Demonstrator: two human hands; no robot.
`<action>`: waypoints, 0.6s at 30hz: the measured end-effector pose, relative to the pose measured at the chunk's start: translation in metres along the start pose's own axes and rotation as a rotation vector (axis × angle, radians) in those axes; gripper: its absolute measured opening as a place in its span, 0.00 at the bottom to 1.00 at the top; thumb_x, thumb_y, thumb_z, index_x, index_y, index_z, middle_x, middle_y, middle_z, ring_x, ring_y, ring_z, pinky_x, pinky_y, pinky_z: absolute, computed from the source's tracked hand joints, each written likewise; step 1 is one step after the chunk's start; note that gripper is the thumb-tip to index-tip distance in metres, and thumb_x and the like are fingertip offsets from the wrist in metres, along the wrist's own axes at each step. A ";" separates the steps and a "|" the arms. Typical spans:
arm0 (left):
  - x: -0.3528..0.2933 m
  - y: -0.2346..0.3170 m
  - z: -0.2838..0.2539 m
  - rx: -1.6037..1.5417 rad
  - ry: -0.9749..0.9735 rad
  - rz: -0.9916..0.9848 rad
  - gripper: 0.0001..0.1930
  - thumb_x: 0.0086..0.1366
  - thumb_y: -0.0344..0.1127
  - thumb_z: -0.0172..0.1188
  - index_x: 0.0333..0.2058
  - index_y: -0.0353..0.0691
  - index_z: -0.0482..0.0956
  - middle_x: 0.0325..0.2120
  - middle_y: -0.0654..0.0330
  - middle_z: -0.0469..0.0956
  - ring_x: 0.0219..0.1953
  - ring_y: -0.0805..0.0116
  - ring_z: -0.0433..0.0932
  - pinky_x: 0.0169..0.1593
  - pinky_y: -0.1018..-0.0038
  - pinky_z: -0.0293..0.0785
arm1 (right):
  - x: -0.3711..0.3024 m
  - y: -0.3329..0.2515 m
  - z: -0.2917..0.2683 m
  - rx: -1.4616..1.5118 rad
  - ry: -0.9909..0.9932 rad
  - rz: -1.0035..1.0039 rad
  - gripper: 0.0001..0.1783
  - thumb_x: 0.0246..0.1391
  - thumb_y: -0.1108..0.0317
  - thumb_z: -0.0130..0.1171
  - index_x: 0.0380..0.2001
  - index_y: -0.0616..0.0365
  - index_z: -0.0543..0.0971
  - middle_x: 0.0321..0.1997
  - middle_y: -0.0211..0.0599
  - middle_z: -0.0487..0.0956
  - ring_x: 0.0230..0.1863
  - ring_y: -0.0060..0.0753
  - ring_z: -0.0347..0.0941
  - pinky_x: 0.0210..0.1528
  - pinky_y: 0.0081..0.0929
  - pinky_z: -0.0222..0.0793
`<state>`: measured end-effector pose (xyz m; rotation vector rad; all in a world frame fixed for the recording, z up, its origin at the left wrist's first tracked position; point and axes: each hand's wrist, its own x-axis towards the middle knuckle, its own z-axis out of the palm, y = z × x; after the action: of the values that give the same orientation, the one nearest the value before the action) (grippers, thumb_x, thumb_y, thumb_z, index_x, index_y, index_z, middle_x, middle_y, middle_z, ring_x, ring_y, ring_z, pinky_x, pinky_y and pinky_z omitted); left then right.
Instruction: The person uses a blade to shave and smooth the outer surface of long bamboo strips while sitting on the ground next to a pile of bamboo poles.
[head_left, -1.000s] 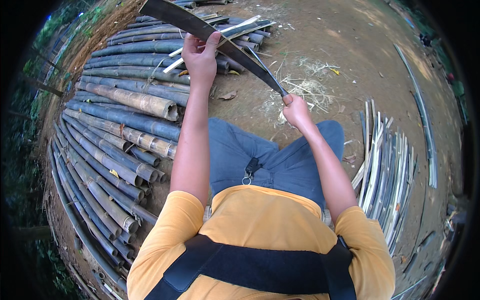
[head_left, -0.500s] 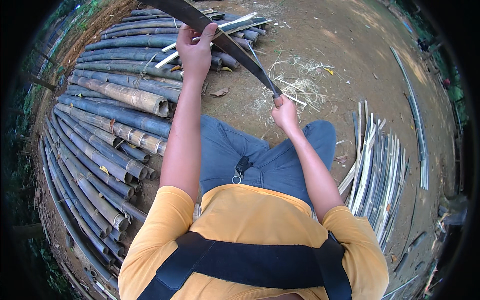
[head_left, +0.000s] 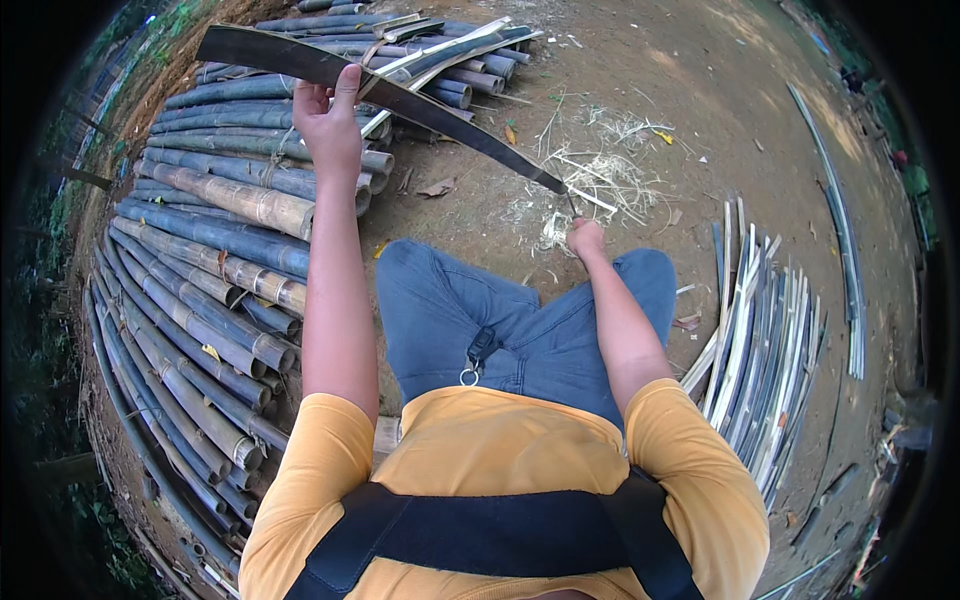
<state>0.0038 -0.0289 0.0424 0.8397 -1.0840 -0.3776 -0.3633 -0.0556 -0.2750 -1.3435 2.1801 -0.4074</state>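
Note:
A long, dark bamboo strip (head_left: 455, 122) stretches in front of me from the upper left toward my right hand. My left hand (head_left: 330, 125) is closed around it nearer the far-left end, thumb on top and fingers beneath. Close to my right knee, my right hand (head_left: 586, 238) is wrapped round the handle of a knife. Only a short, thin length of the knife blade (head_left: 572, 204) shows, at the strip's near end. Whether the edge touches the strip I cannot tell.
Dark bamboo poles (head_left: 240, 195) lie piled along my left side, with pale split pieces (head_left: 480, 50) on top at the far end. Curly shavings (head_left: 605, 180) litter the dirt ahead. A bundle of split strips (head_left: 760, 350) rests at my right, and longer poles (head_left: 840, 230) lie beyond it.
My left hand has moved left and slightly down with the strip, so its far end now shows. My right hand with the knife has shifted a little right and nearer to me.

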 end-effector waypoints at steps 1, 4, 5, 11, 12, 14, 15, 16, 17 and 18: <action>0.000 0.000 -0.015 -0.036 0.045 0.002 0.13 0.66 0.35 0.68 0.44 0.39 0.76 0.35 0.66 0.80 0.35 0.78 0.75 0.40 0.80 0.71 | -0.012 -0.010 0.001 0.058 -0.072 -0.053 0.13 0.58 0.63 0.54 0.42 0.57 0.80 0.42 0.60 0.81 0.49 0.63 0.77 0.52 0.50 0.72; 0.002 0.001 -0.035 0.031 0.050 -0.008 0.13 0.66 0.34 0.67 0.45 0.38 0.75 0.37 0.62 0.82 0.38 0.76 0.78 0.43 0.78 0.74 | -0.033 -0.045 -0.004 0.164 -0.031 -0.176 0.11 0.55 0.63 0.56 0.37 0.58 0.80 0.37 0.61 0.81 0.44 0.62 0.79 0.46 0.50 0.71; 0.002 0.000 -0.038 0.044 0.037 -0.026 0.13 0.67 0.33 0.65 0.46 0.36 0.74 0.39 0.59 0.82 0.42 0.72 0.81 0.48 0.75 0.78 | -0.039 -0.049 -0.006 0.220 0.010 -0.286 0.10 0.50 0.66 0.58 0.34 0.58 0.77 0.32 0.58 0.81 0.39 0.61 0.79 0.42 0.48 0.71; 0.015 -0.002 -0.041 0.081 -0.033 -0.082 0.12 0.70 0.35 0.61 0.48 0.37 0.74 0.42 0.56 0.82 0.48 0.65 0.82 0.51 0.69 0.80 | -0.043 -0.051 -0.010 0.180 -0.060 -0.349 0.09 0.49 0.67 0.58 0.33 0.59 0.75 0.30 0.55 0.80 0.35 0.61 0.77 0.39 0.47 0.71; 0.017 -0.003 -0.042 0.086 -0.050 -0.084 0.13 0.70 0.35 0.61 0.48 0.37 0.74 0.42 0.56 0.82 0.49 0.64 0.82 0.52 0.68 0.80 | -0.043 -0.048 -0.005 0.153 -0.045 -0.339 0.10 0.49 0.66 0.58 0.32 0.61 0.75 0.27 0.54 0.79 0.33 0.60 0.76 0.37 0.46 0.70; 0.021 -0.003 -0.039 0.054 -0.087 -0.095 0.13 0.70 0.36 0.61 0.48 0.35 0.74 0.43 0.54 0.82 0.50 0.62 0.81 0.53 0.67 0.80 | -0.041 -0.044 0.002 0.211 0.002 -0.340 0.10 0.49 0.66 0.58 0.32 0.60 0.76 0.27 0.54 0.79 0.32 0.59 0.76 0.37 0.46 0.70; 0.023 -0.003 -0.039 0.065 -0.110 -0.099 0.13 0.70 0.36 0.61 0.48 0.35 0.74 0.44 0.54 0.82 0.50 0.62 0.81 0.53 0.67 0.80 | -0.039 -0.043 0.005 0.240 0.027 -0.339 0.09 0.49 0.67 0.58 0.32 0.60 0.76 0.27 0.54 0.79 0.32 0.59 0.76 0.37 0.45 0.70; 0.024 -0.004 -0.039 0.075 -0.128 -0.105 0.13 0.71 0.36 0.60 0.47 0.35 0.74 0.44 0.54 0.81 0.51 0.62 0.81 0.54 0.67 0.80 | -0.040 -0.044 0.005 0.260 0.005 -0.324 0.09 0.48 0.67 0.58 0.32 0.60 0.76 0.27 0.54 0.79 0.31 0.58 0.76 0.36 0.45 0.70; 0.024 -0.002 -0.040 0.090 -0.136 -0.108 0.13 0.71 0.37 0.60 0.47 0.35 0.74 0.44 0.53 0.81 0.51 0.62 0.80 0.54 0.66 0.80 | -0.045 -0.051 0.000 0.278 -0.024 -0.313 0.09 0.48 0.67 0.58 0.32 0.60 0.76 0.26 0.54 0.79 0.31 0.58 0.76 0.36 0.45 0.70; 0.025 0.000 -0.041 0.103 -0.146 -0.111 0.13 0.71 0.38 0.59 0.47 0.35 0.74 0.45 0.53 0.81 0.52 0.62 0.80 0.54 0.66 0.80 | -0.050 -0.056 -0.005 0.296 -0.051 -0.300 0.09 0.48 0.67 0.58 0.32 0.60 0.77 0.26 0.53 0.78 0.30 0.57 0.76 0.36 0.44 0.70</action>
<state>0.0511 -0.0279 0.0490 0.9787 -1.2030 -0.4852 -0.3074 -0.0368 -0.2275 -1.4921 1.7930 -0.7678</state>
